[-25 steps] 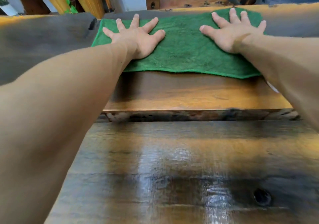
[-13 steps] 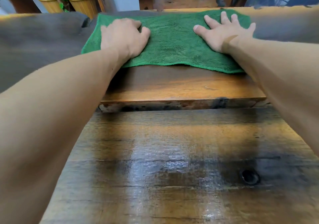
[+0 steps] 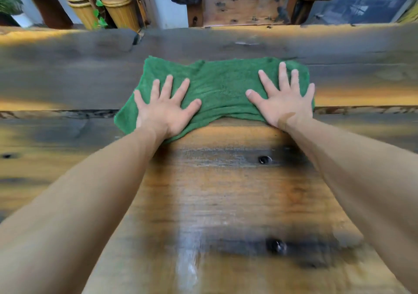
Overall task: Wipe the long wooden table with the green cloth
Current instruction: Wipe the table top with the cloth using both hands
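A green cloth [image 3: 217, 90] lies spread and slightly bunched on the long wooden table [image 3: 214, 191], across the seam between two planks. My left hand [image 3: 166, 108] presses flat on the cloth's left part with fingers spread. My right hand [image 3: 283, 96] presses flat on its right part, fingers straight and spread. Both arms reach forward over the near plank. The cloth's near edge folds under my palms.
The table's far edge [image 3: 203, 31] runs across the top. Behind it stand a wooden chair [image 3: 242, 6], two yellow ribbed cylinders [image 3: 119, 10] with an ivy vine, and a dark post [image 3: 47, 6]. Knot holes [image 3: 264, 159] mark the near plank.
Both hands have pulled the cloth toward me from the far edge to the middle seam. My left hand's fingers, curled half a second ago, lie spread again. The cloth is more bunched.
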`<state>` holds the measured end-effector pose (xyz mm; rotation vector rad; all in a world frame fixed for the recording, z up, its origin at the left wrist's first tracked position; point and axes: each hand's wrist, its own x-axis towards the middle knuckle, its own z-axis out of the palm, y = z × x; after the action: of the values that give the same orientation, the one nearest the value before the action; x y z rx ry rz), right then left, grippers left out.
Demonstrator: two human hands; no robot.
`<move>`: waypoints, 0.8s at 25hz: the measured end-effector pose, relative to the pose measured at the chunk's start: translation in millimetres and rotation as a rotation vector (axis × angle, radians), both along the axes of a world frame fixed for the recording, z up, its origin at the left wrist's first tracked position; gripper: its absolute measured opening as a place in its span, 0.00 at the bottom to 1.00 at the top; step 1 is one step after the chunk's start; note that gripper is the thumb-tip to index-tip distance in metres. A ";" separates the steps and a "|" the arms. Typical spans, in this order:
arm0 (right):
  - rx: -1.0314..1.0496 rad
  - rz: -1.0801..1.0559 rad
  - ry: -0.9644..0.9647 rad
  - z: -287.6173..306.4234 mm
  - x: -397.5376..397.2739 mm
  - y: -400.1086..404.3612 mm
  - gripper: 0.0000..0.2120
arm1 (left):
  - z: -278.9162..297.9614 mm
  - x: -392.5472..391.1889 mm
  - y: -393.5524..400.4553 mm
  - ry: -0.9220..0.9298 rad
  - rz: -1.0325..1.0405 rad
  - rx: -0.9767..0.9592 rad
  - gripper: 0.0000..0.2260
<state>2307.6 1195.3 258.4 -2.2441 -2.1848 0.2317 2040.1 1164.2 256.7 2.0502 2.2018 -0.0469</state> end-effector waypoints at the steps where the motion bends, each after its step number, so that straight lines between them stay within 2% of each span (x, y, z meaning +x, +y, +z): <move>1: 0.001 0.006 0.012 -0.6 1.5 -15.2 0.36 | -0.4 2.6 -17.7 -0.002 0.012 -0.007 0.32; 7: -0.027 0.038 -0.002 2.2 10.6 -131.3 0.36 | 3.6 19.9 -142.7 0.017 0.048 -0.055 0.32; 11: -0.065 0.053 -0.077 6.6 15.6 -202.5 0.36 | 5.1 31.7 -215.7 0.017 0.071 -0.105 0.32; 20: -0.112 0.042 -0.056 12.2 38.5 -375.6 0.37 | 9.5 56.7 -380.5 0.012 0.076 -0.145 0.35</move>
<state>2346.2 819.7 270.6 -2.2897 -2.3048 0.3026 2096.8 783.6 266.2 1.8940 2.2097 -0.2054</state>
